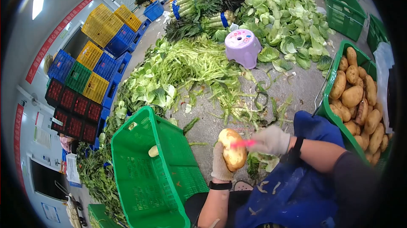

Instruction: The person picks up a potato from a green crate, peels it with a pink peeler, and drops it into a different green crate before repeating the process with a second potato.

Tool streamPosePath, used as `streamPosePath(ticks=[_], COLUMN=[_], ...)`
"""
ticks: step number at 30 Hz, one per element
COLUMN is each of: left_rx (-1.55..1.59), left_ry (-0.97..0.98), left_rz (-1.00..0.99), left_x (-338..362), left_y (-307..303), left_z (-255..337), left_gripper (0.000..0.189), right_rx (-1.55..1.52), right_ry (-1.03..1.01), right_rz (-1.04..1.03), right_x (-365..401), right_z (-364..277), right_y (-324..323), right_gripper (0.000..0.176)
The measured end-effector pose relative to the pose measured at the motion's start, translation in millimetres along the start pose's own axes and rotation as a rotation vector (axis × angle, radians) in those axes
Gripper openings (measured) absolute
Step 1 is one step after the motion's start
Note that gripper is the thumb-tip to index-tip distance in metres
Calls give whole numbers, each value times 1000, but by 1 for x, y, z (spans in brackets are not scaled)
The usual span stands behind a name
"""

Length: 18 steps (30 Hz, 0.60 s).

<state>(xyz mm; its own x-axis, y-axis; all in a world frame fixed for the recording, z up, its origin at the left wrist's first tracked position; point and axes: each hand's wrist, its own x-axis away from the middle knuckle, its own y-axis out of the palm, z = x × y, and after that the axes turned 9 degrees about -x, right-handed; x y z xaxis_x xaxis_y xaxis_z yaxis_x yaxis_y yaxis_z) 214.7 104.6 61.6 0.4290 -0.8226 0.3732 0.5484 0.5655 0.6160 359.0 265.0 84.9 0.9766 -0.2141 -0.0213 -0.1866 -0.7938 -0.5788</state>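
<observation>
My left hand (pixel 220 166), in a pale knitted glove, is closed around a large potato (pixel 234 151) and holds it upright. Pale bare flesh shows on much of the potato, with browner skin in places. My right hand (pixel 272 140), gloved too, grips a pink peeler (pixel 243 143) whose head lies against or just over the potato; motion blurs it. To my left stands a green crate (pixel 169 160) with one pale potato (pixel 153 151) inside. On my right, another green crate (pixel 328 101) is heaped with unpeeled potatoes (pixel 352 96).
Cabbage leaves (pixel 282 20) and stripped green stalks (pixel 195 60) cover the floor ahead. A purple stool (pixel 243 48) stands among them, near bundled leafy stems (pixel 203 5). Stacked coloured crates (pixel 85 73) line the left wall. Peel scraps lie on my blue apron (pixel 288 190).
</observation>
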Motion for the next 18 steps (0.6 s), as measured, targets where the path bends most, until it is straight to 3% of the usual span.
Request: streamPosePath(ticks=[2,4,6,8,9,12,15,17,18], left_rx=[-107,-130,-65,-33,-26,0,-54,-278,-275], left_ry=[-18,-25,-5,25,24,13,8,177,173], left_rz=[126,71,75,84,62,48,3,14,16], left_x=[-6,2,3,4,2,6,9,14,15], left_y=[-9,-10,0,7,3,2,3,14,18], left_z=[-6,-10,-3,1,3,8,10,11,13], left_gripper=[56,56,57,57,56,55,55,59,59], right_rx=[92,94,187,-687,-865,-1076,-1282,-1405,-1417], right_ry=[-56,275,286,503,448,359,438,479,506], right_rz=[-104,163,155,126,114,30,-48,-98,-121], right_x=[2,-7,-15,-11,-6,-4,-1,1,2], right_z=[1,21,22,7,2,9,5,4,3], right_y=[7,16,1,-7,-8,-1,-5,-8,-9], right_gripper=[44,45,40,32,30,33,41,44,45])
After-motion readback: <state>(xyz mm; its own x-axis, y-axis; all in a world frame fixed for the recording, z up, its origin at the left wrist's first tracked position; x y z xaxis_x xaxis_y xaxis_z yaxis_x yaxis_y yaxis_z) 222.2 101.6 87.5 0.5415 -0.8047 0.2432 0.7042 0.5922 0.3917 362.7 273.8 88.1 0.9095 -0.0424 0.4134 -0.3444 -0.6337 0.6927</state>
